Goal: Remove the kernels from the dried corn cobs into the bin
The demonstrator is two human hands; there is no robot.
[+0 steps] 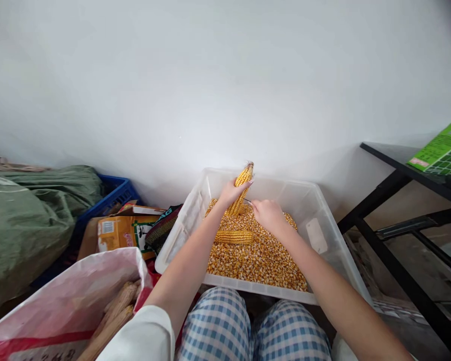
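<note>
My left hand [231, 192] is wrapped round an ear of corn [242, 181], which stands tilted with its tip up, above the far part of a clear plastic bin [263, 291]. Closed beside it, my right hand [269, 214] grips a thin dark metal tool [247, 201] whose point is against or very near the ear; its handle is hidden in the fingers. Loose corn kernels [255, 263] cover the bin's floor. A second ear of corn [233, 237] lies crosswise on them, below my left wrist.
At the left front an open white and red sack [108, 265] holds bare cobs [120, 303]. Behind it are a blue crate [116, 193], a green cloth bag [60, 195] and an orange packet [115, 233]. A black metal frame [391, 195] with a green box [441, 148] stands right. A white wall is behind.
</note>
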